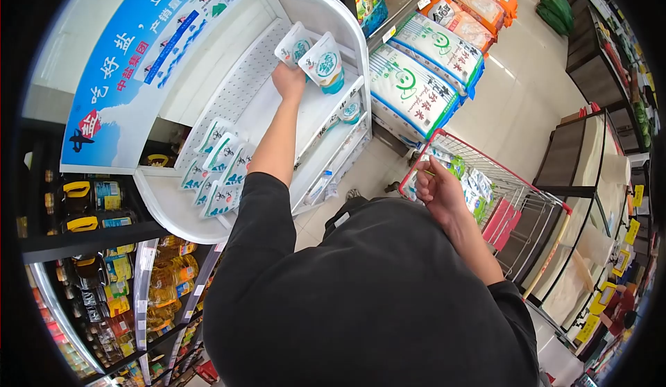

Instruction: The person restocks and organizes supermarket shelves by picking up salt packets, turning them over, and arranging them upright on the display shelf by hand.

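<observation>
Left hand [288, 82]: fingers closed on packets [322, 62], within stand [250, 97].
Right hand [444, 194]: curled beside stand; you show no clear hold.
Packets: apparently gripping; lifting clear calls for steadiness.

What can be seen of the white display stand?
The display stand is white, apparently painted metal, with a rounded, raised rim and a perforated back panel. A blue sign with Chinese lettering rises along its back. White-and-teal packets lie bunched toward its left end; the left hand is at two upright packets near the right end. Tiers below hold a few more items. Its base is hidden.
</observation>
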Demonstrator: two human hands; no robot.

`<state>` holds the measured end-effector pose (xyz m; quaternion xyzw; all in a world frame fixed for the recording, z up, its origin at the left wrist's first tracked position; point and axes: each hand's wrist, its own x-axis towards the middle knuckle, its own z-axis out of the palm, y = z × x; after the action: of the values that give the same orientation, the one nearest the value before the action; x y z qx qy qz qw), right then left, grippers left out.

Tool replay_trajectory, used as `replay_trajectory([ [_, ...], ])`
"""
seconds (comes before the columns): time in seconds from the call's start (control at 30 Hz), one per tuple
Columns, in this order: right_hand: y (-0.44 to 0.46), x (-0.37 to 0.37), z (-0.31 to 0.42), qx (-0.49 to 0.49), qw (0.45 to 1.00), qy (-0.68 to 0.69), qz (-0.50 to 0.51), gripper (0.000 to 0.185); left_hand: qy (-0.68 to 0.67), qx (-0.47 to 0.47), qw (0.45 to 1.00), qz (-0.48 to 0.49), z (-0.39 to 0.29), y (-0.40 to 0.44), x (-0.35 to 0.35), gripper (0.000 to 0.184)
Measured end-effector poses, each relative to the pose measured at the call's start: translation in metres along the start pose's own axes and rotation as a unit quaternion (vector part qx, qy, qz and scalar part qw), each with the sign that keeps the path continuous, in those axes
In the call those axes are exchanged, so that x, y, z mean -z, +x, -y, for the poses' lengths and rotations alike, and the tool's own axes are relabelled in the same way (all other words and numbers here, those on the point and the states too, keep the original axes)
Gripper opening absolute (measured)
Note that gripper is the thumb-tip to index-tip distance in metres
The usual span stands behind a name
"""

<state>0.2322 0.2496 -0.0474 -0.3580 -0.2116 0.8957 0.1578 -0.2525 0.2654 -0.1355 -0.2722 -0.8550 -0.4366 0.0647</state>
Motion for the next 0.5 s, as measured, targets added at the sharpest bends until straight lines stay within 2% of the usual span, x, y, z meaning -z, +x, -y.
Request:
replay_trajectory([
  [0.07,0.0,0.005,-0.001,0.011,1.0,0.006,-0.007,0.038,0.016,0.016,1.0,0.02,0.006,0.001,-0.01,0.035],
  [0.13,0.001,0.007,-0.001,0.012,1.0,0.01,-0.011,0.037,-0.071,0.012,0.997,0.019,0.011,-0.001,-0.019,0.038],
  [0.17,0.001,0.007,-0.001,0.014,1.0,0.013,-0.013,0.037,-0.07,0.011,0.997,0.021,0.014,-0.003,-0.021,0.038],
  [0.23,0.001,0.006,0.0,0.017,1.0,0.015,-0.015,0.037,0.015,0.046,0.996,0.081,0.021,-0.007,-0.022,0.036],
  [0.33,0.005,0.008,0.001,0.016,1.0,0.013,-0.017,0.036,0.046,0.022,0.991,0.125,0.03,-0.011,-0.019,0.035],
  [0.5,0.011,0.003,0.001,0.005,1.0,0.007,-0.014,0.035,0.061,0.014,0.988,0.139,0.032,-0.008,-0.026,0.034],
])
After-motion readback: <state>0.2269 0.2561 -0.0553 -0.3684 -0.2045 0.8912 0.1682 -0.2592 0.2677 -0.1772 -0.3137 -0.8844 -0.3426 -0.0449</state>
